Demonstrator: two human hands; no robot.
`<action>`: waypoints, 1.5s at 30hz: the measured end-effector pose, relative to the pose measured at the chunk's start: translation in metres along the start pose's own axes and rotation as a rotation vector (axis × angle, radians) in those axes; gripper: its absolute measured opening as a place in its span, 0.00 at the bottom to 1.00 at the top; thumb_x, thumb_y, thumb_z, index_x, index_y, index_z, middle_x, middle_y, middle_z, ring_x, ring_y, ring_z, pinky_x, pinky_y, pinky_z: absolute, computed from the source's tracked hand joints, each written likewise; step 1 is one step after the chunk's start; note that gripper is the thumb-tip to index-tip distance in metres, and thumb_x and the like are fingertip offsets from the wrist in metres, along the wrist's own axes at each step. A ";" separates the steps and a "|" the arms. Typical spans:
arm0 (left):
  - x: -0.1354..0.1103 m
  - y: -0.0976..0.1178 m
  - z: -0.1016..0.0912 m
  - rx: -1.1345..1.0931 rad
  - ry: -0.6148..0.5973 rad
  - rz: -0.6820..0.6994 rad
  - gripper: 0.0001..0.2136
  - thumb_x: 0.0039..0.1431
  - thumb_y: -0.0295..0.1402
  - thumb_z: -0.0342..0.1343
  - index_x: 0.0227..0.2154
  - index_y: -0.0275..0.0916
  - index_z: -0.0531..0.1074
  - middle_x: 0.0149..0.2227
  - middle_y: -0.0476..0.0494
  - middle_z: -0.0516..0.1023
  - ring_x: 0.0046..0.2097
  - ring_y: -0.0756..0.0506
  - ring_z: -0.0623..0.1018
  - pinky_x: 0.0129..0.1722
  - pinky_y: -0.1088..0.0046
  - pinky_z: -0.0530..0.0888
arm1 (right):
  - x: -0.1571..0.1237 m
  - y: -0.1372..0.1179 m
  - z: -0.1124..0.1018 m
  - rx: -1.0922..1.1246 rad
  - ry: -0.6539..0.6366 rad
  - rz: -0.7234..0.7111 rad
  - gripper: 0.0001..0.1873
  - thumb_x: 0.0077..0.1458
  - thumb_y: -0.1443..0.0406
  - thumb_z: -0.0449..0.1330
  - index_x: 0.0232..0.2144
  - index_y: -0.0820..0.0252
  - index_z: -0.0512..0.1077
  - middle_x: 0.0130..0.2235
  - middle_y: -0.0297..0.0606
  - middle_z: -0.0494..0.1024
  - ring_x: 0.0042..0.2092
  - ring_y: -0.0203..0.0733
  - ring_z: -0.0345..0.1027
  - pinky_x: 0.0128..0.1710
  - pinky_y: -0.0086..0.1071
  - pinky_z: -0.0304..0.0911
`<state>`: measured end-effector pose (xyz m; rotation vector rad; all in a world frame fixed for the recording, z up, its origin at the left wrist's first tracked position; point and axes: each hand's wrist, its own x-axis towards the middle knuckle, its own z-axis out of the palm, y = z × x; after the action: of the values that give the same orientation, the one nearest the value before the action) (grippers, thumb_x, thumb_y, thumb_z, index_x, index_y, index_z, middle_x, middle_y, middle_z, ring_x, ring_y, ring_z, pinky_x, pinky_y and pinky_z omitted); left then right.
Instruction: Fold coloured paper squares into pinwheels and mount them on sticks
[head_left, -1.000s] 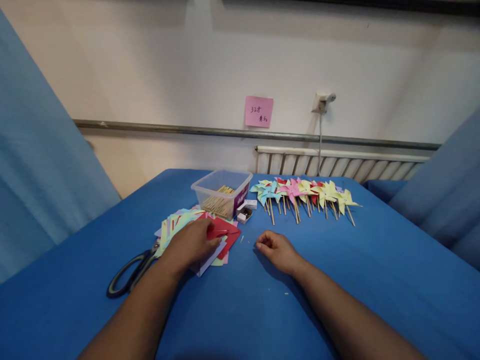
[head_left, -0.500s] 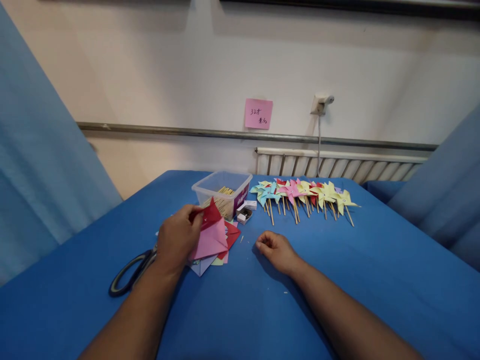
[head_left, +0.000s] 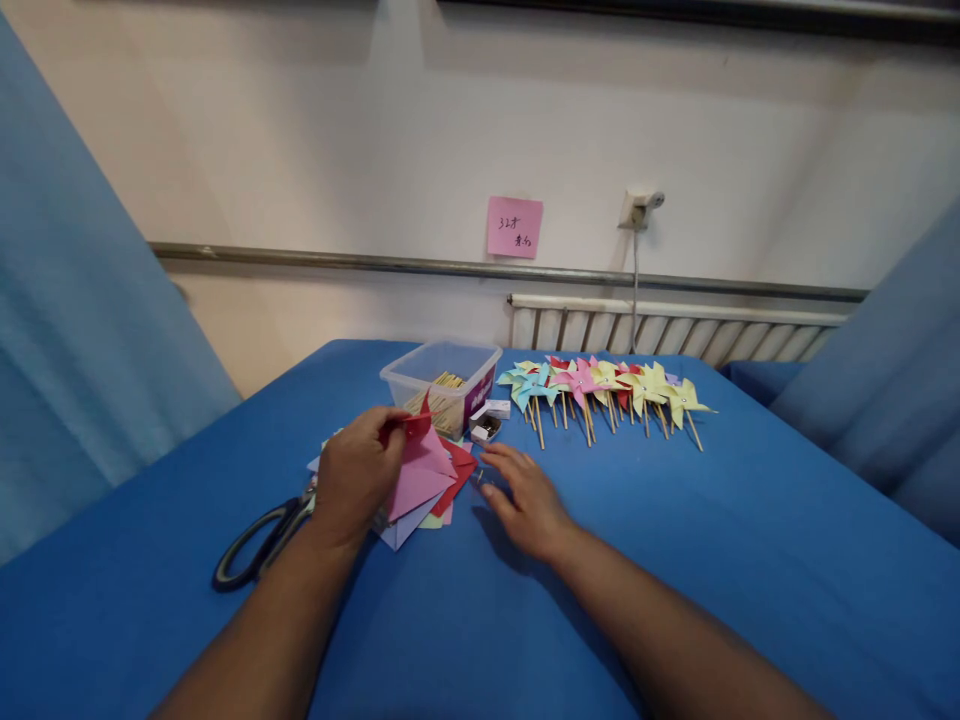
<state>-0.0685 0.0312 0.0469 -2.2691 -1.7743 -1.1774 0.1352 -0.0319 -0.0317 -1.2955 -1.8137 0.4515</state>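
Note:
My left hand (head_left: 356, 475) pinches a folded red paper piece (head_left: 421, 424) with a point sticking up, just over a pile of cut paper. On top of that pile lies a pink sheet (head_left: 420, 468); red, lilac and pale green corners show beneath it. To the right, my right hand (head_left: 529, 505) is open and empty, thumb and fingers apart, reaching toward the pile's edge. Beyond its fingertips stands a small open box (head_left: 486, 428) with tiny dark metal pieces inside. Scissors (head_left: 251, 545) lie beside my left wrist, their blades partly hidden.
Behind the pile, a clear plastic tub (head_left: 401, 374) holds thin wooden sticks (head_left: 436, 412). Several finished paper pinwheels (head_left: 581, 382) on sticks lie in a row at the back right. The blue-covered table (head_left: 660, 540) meets the wall; blue curtains (head_left: 60, 300) hang at both sides.
My right hand has moved left toward the paper pile, and its curled fingers have spread open. The red paper in my left hand has tipped slightly.

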 end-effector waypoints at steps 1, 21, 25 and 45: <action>-0.001 0.001 0.001 -0.006 -0.023 0.026 0.11 0.56 0.34 0.50 0.38 0.43 0.75 0.39 0.46 0.81 0.41 0.43 0.78 0.42 0.70 0.71 | 0.002 -0.010 0.003 -0.049 -0.059 -0.039 0.24 0.58 0.62 0.54 0.58 0.52 0.61 0.62 0.41 0.62 0.62 0.49 0.54 0.57 0.49 0.51; -0.015 0.041 0.045 -1.104 -0.190 -0.525 0.21 0.42 0.44 0.64 0.37 0.35 0.72 0.31 0.45 0.80 0.29 0.46 0.77 0.32 0.69 0.73 | -0.001 -0.006 0.010 0.535 0.128 0.268 0.09 0.54 0.60 0.58 0.33 0.59 0.72 0.33 0.37 0.75 0.36 0.41 0.68 0.37 0.34 0.62; -0.023 0.063 0.077 -1.148 -0.394 -0.553 0.19 0.41 0.43 0.64 0.33 0.35 0.72 0.26 0.47 0.78 0.26 0.48 0.75 0.28 0.72 0.70 | -0.008 0.013 -0.017 1.041 0.101 0.399 0.19 0.50 0.54 0.62 0.41 0.60 0.73 0.37 0.39 0.79 0.34 0.41 0.71 0.34 0.33 0.65; -0.031 0.066 0.106 -1.115 -0.578 -0.542 0.17 0.48 0.45 0.61 0.20 0.38 0.64 0.16 0.53 0.68 0.20 0.53 0.65 0.22 0.77 0.59 | 0.006 0.045 -0.026 1.189 0.251 0.517 0.17 0.45 0.57 0.68 0.31 0.66 0.78 0.30 0.43 0.81 0.30 0.42 0.73 0.38 0.36 0.66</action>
<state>0.0423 0.0309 -0.0195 -2.9890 -2.4405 -2.2283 0.1817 -0.0127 -0.0453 -0.8403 -0.6768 1.3186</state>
